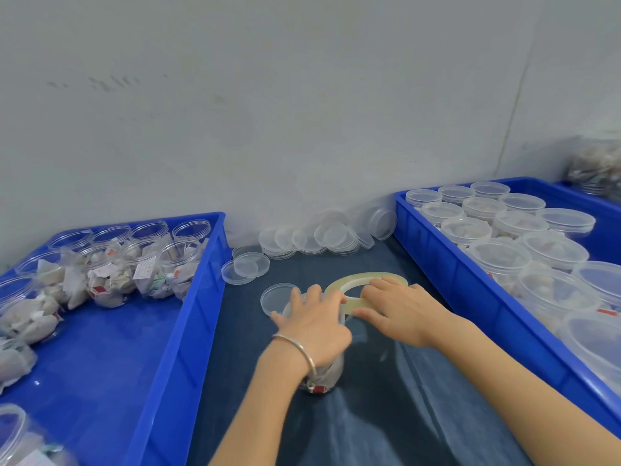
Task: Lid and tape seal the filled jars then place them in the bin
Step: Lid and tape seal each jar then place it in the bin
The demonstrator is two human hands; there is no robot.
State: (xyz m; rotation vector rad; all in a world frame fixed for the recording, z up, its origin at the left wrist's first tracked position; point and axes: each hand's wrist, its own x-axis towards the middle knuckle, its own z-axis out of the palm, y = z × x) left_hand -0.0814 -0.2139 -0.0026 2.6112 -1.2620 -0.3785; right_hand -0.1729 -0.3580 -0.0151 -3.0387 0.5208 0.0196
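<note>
At centre frame, on the dark blue cloth [386,415], I see one filled jar [327,375] standing upright, mostly hidden under my left hand [316,327], whose fingers curl over its lidded top and grip it. My right hand [400,311] pinches one tape roll [364,287], pale and translucent, held tilted just beside the jar's rim; I cannot tell whether tape already touches the jar. A thin bracelet [302,351] circles the left wrist.

One loose lid [274,297] lies flat just left of the jar, touching or nearly touching the left fingers. Two overlapping lids [247,267] sit farther up-left, and a heap of clear lids [322,235], too many and too overlapped to count, leans against the grey wall [268,95].

Two blue bins flank the cloth. The left bin [188,314] holds open, unlidded jars [141,260] stuffed with packets, roughly ten in view. The right bin [470,280] holds lidded jars [504,227], about fifteen visible, packed close.

Both bin walls hem the cloth closely; open room lies only toward the lower middle of the frame, between my forearms.
</note>
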